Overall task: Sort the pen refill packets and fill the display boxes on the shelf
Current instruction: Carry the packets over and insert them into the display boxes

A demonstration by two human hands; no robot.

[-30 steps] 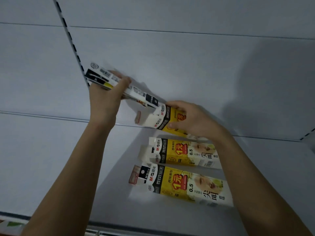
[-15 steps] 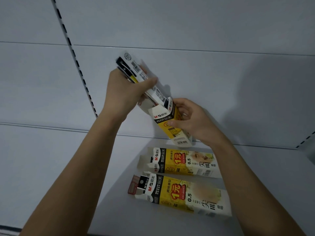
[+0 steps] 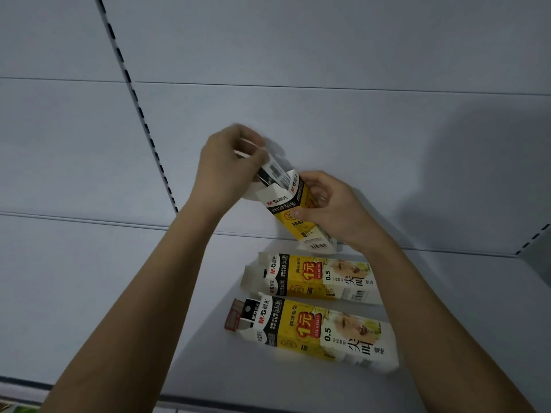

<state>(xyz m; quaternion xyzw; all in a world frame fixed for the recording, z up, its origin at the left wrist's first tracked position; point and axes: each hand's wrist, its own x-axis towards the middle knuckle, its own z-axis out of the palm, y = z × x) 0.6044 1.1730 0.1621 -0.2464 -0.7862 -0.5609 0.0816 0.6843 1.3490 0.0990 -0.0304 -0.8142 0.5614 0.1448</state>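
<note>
Sliding refill packets (image 3: 275, 171) deeper into held box (image 3: 295, 213).

Dim light falls on a pale grey shelf (image 3: 89, 293), panelled back wall (image 3: 328, 49) and slotted upright (image 3: 137, 99).

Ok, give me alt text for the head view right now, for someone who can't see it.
The left hand slides refill packets into a tilted yellow display box gripped by the right hand. Two more display boxes lie flat on the grey shelf below.

Left hand (image 3: 226, 168) with refill packets (image 3: 272, 171) in tilted display box (image 3: 298, 210) (right hand (image 3: 331, 210) around it).
</note>
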